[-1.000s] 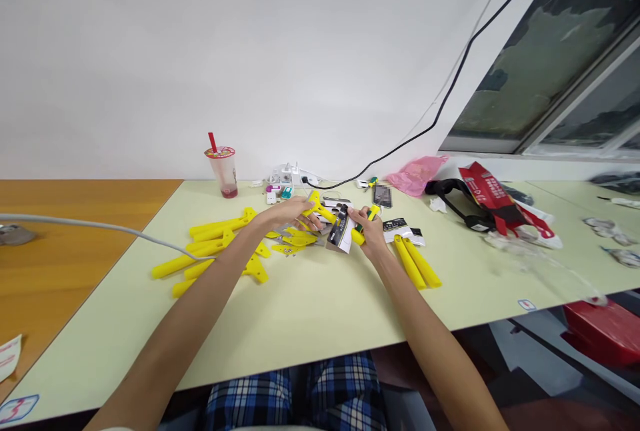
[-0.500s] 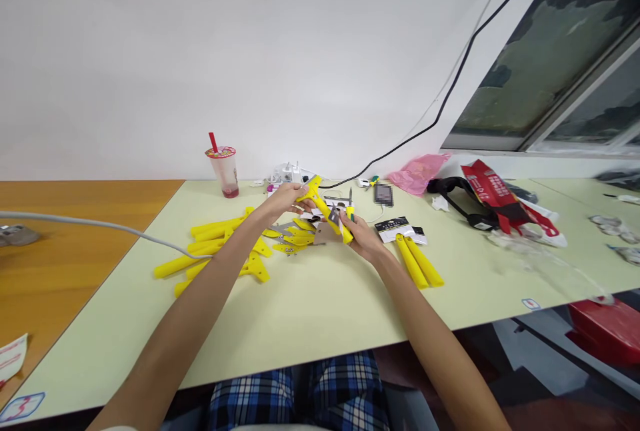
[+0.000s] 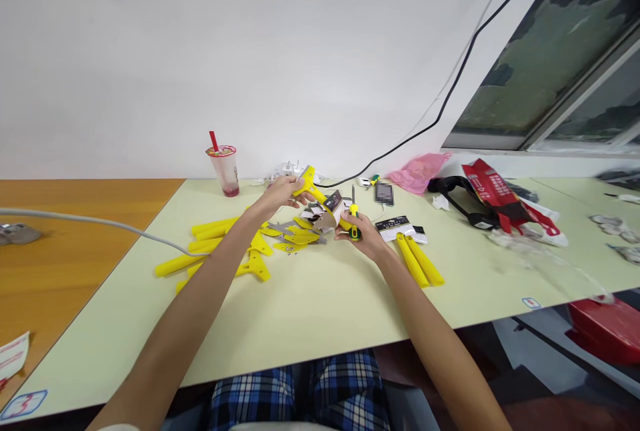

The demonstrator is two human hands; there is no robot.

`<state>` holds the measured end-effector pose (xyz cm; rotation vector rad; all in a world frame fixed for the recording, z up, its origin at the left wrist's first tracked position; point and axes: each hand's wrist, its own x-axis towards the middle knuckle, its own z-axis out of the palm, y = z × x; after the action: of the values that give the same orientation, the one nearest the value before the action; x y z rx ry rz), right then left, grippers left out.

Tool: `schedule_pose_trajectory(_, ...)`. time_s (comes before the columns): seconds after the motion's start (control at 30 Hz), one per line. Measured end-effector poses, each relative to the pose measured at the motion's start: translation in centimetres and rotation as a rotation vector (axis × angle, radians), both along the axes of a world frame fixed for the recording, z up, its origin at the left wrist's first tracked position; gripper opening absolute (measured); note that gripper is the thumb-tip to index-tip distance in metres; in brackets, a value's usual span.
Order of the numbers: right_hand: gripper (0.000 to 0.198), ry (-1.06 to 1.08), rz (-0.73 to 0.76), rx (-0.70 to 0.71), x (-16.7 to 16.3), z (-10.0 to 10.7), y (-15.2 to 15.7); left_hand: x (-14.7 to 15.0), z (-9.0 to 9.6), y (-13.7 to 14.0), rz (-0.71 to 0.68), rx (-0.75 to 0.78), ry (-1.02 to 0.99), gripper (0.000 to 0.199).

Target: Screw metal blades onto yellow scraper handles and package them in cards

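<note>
A yellow scraper (image 3: 319, 192) is held at a slant above the table between my two hands. My left hand (image 3: 286, 194) is closed on its wide head. A printed black-and-white card (image 3: 335, 203) wraps the handle. My right hand (image 3: 364, 236) is closed around the handle's lower end and the card's edge, with a yellow-and-green screwdriver (image 3: 355, 221) also in its grip, blade pointing up. Below my hands lie yellow blade covers (image 3: 300, 236) with grey blades and several small screws. More yellow scraper handles (image 3: 207, 244) are piled under my left forearm.
Two yellow handles (image 3: 419, 261) with a card (image 3: 395, 226) lie right of my right hand. A drink cup (image 3: 223, 171) stands at the back left. A phone-like device (image 3: 384, 193), pink bag (image 3: 419, 173) and red package (image 3: 493, 191) lie along the back right. A grey cable (image 3: 100, 223) crosses the left side.
The scraper has shifted slightly up and left with my left hand. The card now sits higher and shows more of its printed face. The screwdriver handle has come into fuller view.
</note>
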<state>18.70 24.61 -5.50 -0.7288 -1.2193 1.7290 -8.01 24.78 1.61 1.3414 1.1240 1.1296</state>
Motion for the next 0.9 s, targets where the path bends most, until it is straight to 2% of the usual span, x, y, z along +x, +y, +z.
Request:
schedule_pose_trajectory(0.23, 0.045, -0.052, 0.104, 0.001, 0.0, 0.6, -1.0, 0.2, 0.5, -0.6, -0.132, -0.015, 0.123, 0.048)
schedule_pose_trajectory(0.37, 0.046, -0.093, 0.160, -0.014, -0.3, 0.7, -1.4, 0.6, 0.4, -0.9, -0.251, -0.016, 0.304, 0.051)
schedule_pose_trajectory(0.5, 0.050, -0.090, 0.155, -0.001, -0.6, 0.3, -1.4, 1.6, 0.1, -1.3, -0.384, 0.010, 0.435, 0.057)
schedule_pose_trajectory(0.7, 0.061, -0.058, 0.137, 0.026, -1.0, -0.5, -1.1, 2.3, 0.3, -1.4, -0.272, 0.131, 0.502, 0.075)
schedule_pose_trajectory(0.9, 0.063, -0.037, 0.087, 0.032, -1.1, -0.9, -0.8, 2.1, 0.9, -1.9, -0.184, 0.108, 0.559, 0.081)
